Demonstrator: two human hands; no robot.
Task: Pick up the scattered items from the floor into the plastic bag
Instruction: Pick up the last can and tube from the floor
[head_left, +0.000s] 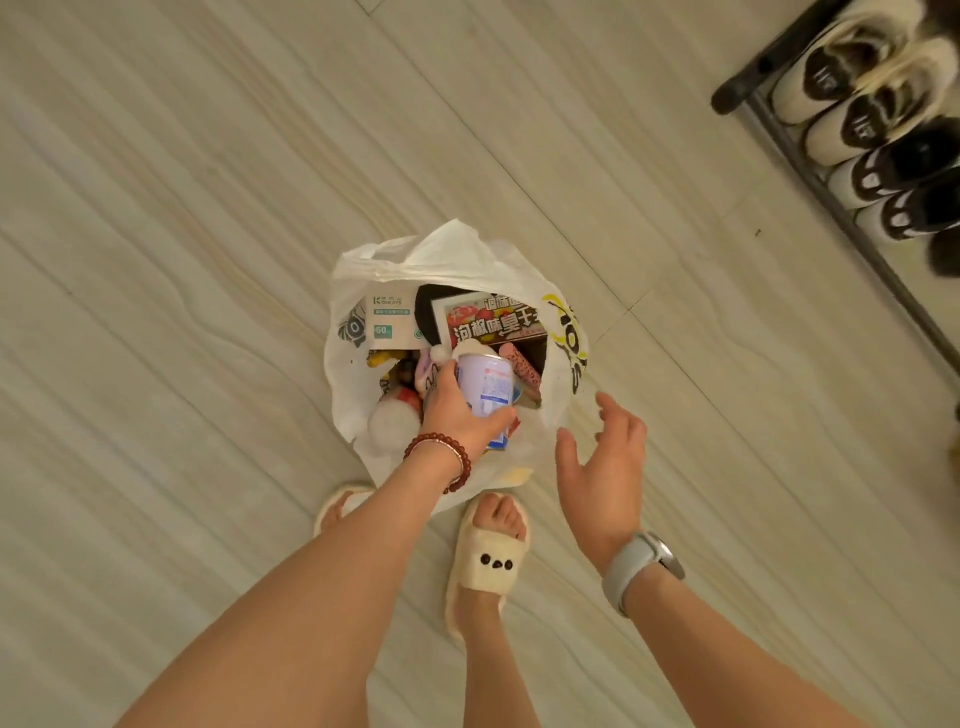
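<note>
Home entryway, pale wood-grain floor (208, 260), shoe rack (841, 208) with shoes (852, 67), fluffy slippers (491, 566)

Warm, even indoor light with soft focus and wide-angle bending.

A yellowish cast covers the pale floor (208, 260); shadows are faint and diffuse, so no single light source can be told. Beyond the fingertips of the right hand (605, 467), the plastic bag (457, 254) shows mild glare on its white film. Floor lines curve toward the frame edges, and the shoes (857, 104) far beyond the fingers are smeared and blurred in the corner.
</note>
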